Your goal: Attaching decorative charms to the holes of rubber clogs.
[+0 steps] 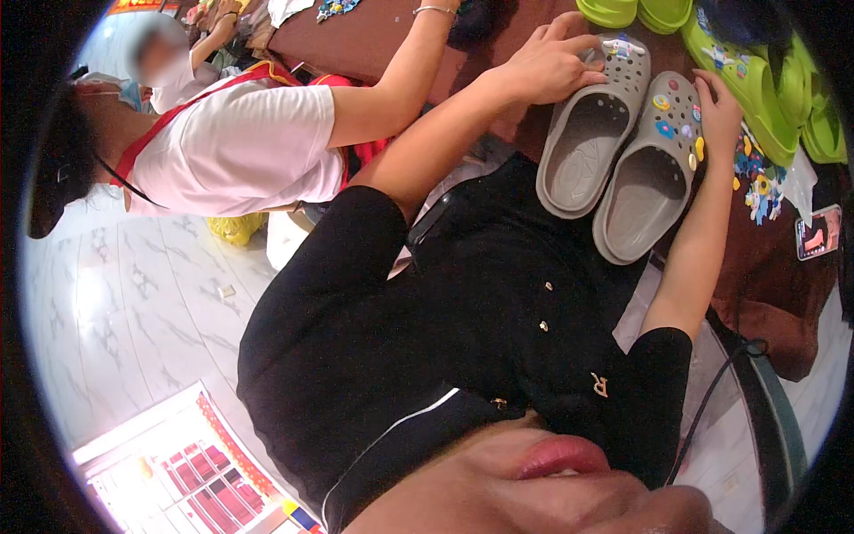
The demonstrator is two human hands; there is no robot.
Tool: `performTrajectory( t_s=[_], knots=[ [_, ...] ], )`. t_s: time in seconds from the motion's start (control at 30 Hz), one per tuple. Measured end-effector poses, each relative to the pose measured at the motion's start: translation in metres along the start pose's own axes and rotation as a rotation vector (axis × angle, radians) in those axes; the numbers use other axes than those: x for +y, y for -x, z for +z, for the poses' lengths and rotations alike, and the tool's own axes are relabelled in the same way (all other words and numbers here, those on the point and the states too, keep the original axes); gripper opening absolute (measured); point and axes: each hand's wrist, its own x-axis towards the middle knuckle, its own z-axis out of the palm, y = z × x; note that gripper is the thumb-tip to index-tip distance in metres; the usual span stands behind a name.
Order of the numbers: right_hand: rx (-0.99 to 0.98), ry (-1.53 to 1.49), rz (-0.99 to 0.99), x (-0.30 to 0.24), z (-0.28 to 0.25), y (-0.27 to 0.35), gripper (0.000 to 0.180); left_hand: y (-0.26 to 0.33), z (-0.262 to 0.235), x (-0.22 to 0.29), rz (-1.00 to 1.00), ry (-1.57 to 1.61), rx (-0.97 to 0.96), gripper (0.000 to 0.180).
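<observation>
Your left hand [553, 62] lies on the toe of the left clog [592, 125], a grey one that sits on the brown counter [374, 40]. Its fingers [583, 43] are spread narrowly over the toe and press on a small charm [623, 46] at the tip; they close around nothing. Your right hand [719, 111] rests on the outer edge of the right clog [654, 169], also grey, fingers [707, 84] held loosely together and touching the side by the coloured charms on its toe [676, 116]. Whether they pinch a charm there, you cannot tell.

The two clogs lie side by side, touching along their inner edges, openings up, heels toward your black top [463, 329]. Just right of the right clog loose charms [761, 182] are scattered on the counter, with a phone [818, 231] beyond them near the counter's edge. Green clogs [756, 80] lie at the far right, and more of them [632, 11] at the top.

On your left another person in a white shirt [240, 142] and red apron straps leans over the same counter, one arm [391, 80] stretched across it, well apart from your hands. A pale marbled floor [133, 303] shows below them.
</observation>
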Motion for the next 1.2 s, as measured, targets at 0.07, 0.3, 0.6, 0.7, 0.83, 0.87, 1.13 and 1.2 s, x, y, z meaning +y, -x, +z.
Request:
performTrajectory(
  t_s=[0.07,0.3,0.6,0.7,0.83,0.87,1.13,1.2],
  knots=[
    [0.014,-0.045,-0.014,0.009,0.001,0.000,0.022,-0.003,0.003,-0.001,0.015,0.027,-0.039,0.040],
    [0.039,-0.067,0.041,-0.002,0.002,0.002,0.023,0.018,0.007,-0.015,-0.098,0.251,0.167,0.034],
    [0.434,-0.141,0.087,0.019,-0.034,-0.005,0.021,0.036,0.022,0.002,-0.445,0.547,0.463,0.029],
    [0.549,-0.190,0.129,0.015,-0.049,-0.003,0.021,0.039,0.022,-0.003,-0.533,0.585,0.502,0.027],
    [0.549,-0.280,0.136,0.028,-0.071,0.000,0.021,0.041,0.028,-0.002,-0.643,0.699,0.564,0.027],
    [0.476,-0.310,0.141,0.031,-0.074,0.000,0.021,0.041,0.030,-0.003,-0.635,0.702,0.566,0.027],
    [-0.325,0.272,0.170,-0.010,-0.070,0.014,0.025,0.044,0.025,0.001,-0.728,0.720,0.504,0.030],
    [-0.385,0.350,0.172,-0.016,-0.068,0.017,0.029,0.044,0.025,0.000,-0.737,0.715,0.524,0.030]
  ],
)
